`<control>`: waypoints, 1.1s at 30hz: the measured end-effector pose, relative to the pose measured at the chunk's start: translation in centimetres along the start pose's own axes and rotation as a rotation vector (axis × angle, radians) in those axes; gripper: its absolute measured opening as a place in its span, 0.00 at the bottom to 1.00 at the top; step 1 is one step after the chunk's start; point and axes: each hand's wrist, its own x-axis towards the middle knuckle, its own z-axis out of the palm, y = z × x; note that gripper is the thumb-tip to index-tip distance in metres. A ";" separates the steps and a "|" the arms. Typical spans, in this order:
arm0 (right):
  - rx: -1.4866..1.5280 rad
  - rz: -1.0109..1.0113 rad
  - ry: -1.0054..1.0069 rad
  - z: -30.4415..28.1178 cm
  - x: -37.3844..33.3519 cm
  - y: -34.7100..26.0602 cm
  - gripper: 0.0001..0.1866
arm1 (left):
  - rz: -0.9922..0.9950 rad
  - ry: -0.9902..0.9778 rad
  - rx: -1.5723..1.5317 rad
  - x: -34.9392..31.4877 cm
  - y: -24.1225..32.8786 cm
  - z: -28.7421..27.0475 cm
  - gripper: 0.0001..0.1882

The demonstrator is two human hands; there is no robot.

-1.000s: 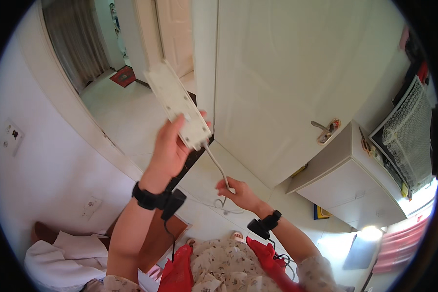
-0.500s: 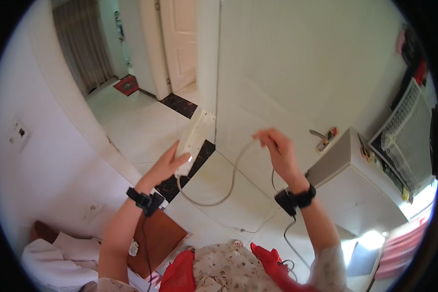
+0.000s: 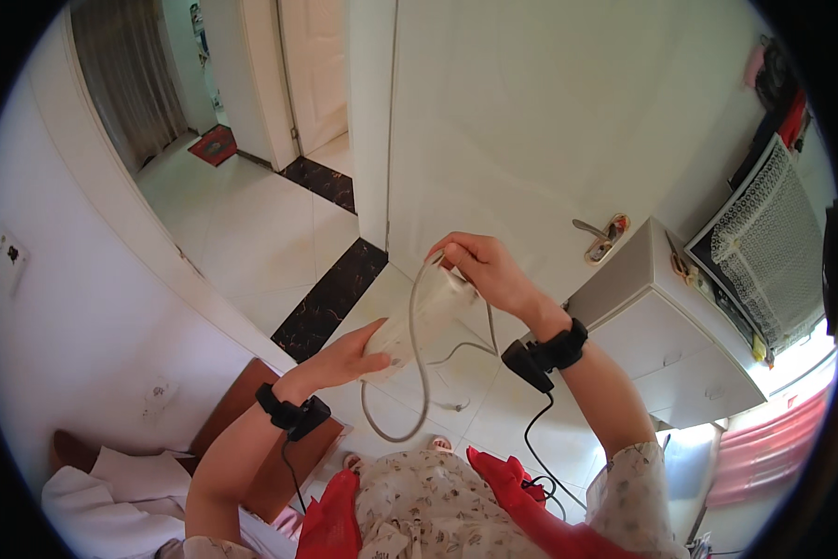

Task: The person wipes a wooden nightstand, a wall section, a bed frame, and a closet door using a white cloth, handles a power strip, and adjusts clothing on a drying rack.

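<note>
In the head view, the left hand (image 3: 340, 359) clasps the near end of a white power strip (image 3: 445, 306) held up above the floor (image 3: 493, 429), thumb on top, fingers half curled; the right hand (image 3: 493, 272) pinches its grey cord (image 3: 395, 439) at the far end, thumb and fingers almost together. Looks to me like cord-winding, with the loop slack, so the next move calls for a steady left hold and a snug pull.

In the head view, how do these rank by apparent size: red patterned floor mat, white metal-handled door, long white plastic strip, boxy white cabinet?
1. White metal-handled door
2. Boxy white cabinet
3. Long white plastic strip
4. Red patterned floor mat
</note>
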 end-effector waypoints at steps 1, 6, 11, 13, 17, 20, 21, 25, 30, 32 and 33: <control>-0.026 0.015 0.030 0.5 -0.2 0.2 0.18 | -0.002 0.001 -0.038 0.1 0.0 0.2 0.52; -0.069 0.117 0.292 2.3 -0.6 2.6 0.18 | 0.014 -0.032 -0.251 0.6 -3.0 1.9 0.50; -0.031 0.095 0.411 0.9 -0.8 6.8 0.19 | -0.051 0.027 -0.342 0.5 -0.8 3.8 0.47; 0.119 0.227 0.292 0.4 -1.4 6.7 0.20 | -0.041 0.088 -0.217 0.1 0.5 4.1 0.44; 0.233 0.200 0.122 0.7 -2.6 6.8 0.22 | 0.001 0.156 -0.121 -0.9 -0.4 4.9 0.39; 0.286 0.158 0.066 1.1 -3.2 6.6 0.23 | 0.019 0.182 -0.175 -1.3 -0.3 5.1 0.37; 0.261 0.149 0.023 1.3 -3.3 6.4 0.23 | 0.020 0.195 -0.191 -1.6 -0.3 5.1 0.37; 0.292 0.135 -0.081 1.6 -3.5 4.1 0.28 | 0.077 0.193 -0.096 -1.3 -0.7 5.2 0.38; -0.002 0.125 -0.062 2.2 -2.5 4.0 0.38 | 0.099 0.234 -0.026 -0.4 -2.5 5.1 0.36; -0.047 0.197 -0.051 3.7 -2.4 4.1 0.39 | 0.036 0.255 -0.149 -1.0 -3.2 5.0 0.40; -0.118 0.189 -0.032 4.4 -2.7 4.8 0.38 | 0.021 0.255 -0.193 -1.1 -3.1 5.1 0.41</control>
